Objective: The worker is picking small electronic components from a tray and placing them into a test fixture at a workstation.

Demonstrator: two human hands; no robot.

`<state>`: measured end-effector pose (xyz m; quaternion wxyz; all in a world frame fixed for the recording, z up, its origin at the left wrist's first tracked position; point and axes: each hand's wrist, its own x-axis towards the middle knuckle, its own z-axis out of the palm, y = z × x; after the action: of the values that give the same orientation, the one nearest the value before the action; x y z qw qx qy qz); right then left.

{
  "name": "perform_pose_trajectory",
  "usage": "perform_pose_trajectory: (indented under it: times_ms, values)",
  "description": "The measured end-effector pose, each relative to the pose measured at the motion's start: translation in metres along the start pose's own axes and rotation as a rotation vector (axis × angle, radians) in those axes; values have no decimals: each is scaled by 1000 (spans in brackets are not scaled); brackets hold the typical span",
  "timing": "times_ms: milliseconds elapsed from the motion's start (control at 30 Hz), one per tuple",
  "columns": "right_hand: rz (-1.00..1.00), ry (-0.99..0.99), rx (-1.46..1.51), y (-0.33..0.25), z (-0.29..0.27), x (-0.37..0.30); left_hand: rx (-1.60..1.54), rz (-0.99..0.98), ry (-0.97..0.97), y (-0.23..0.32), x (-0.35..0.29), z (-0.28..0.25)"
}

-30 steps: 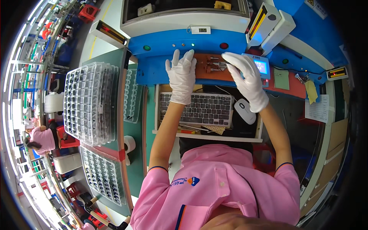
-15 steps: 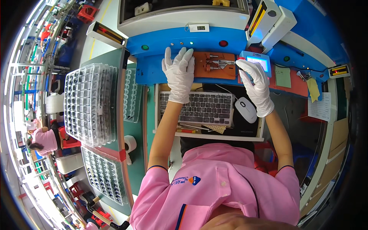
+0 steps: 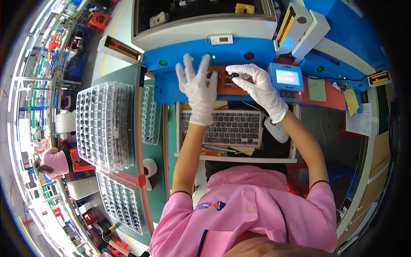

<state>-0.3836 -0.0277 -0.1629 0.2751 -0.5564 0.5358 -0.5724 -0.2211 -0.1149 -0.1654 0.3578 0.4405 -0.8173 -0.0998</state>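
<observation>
My right hand (image 3: 259, 88), in a white glove, is over the right side of the orange fixture plate (image 3: 220, 70). Its thumb and index finger close on a small black piece (image 3: 234, 75), too small to identify. My left hand (image 3: 198, 92), gloved likewise, reaches over the left end of the plate with several fingers stretched and spread. A dark bit (image 3: 209, 75) shows between its thumb and index finger; whether the hand touches it I cannot tell. Both hands hide much of the plate and the metal parts on it.
A blue control box (image 3: 287, 81) with a lit screen stands right of the plate. Below lie a keyboard (image 3: 233, 127) and a white mouse (image 3: 276, 130) in a drawer. Stacked clear trays (image 3: 105, 126) stand on the left; another tray (image 3: 122, 201) holds dark pieces. A tape roll (image 3: 150, 167) lies nearby.
My right hand has moved left from beside the control box to over the plate, and a black piece now shows in its fingertips. My left hand has spread its fingers more.
</observation>
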Motion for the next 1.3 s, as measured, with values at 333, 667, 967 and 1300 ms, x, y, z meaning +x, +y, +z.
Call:
perform_pose_trajectory:
  times_ms: [333,667,967,1300]
  values:
    - [-232,439,207,-17,4,241,-825,39,-133,31,176,-67]
    - [-45,497,-287,70,-18,347,151,429,-202,-36,320,82]
    - [-115,246,-353,83,-32,353,-450,299,150,-26,331,74]
    - [29,134,-835,35,-12,332,-764,14,339,-17,322,35]
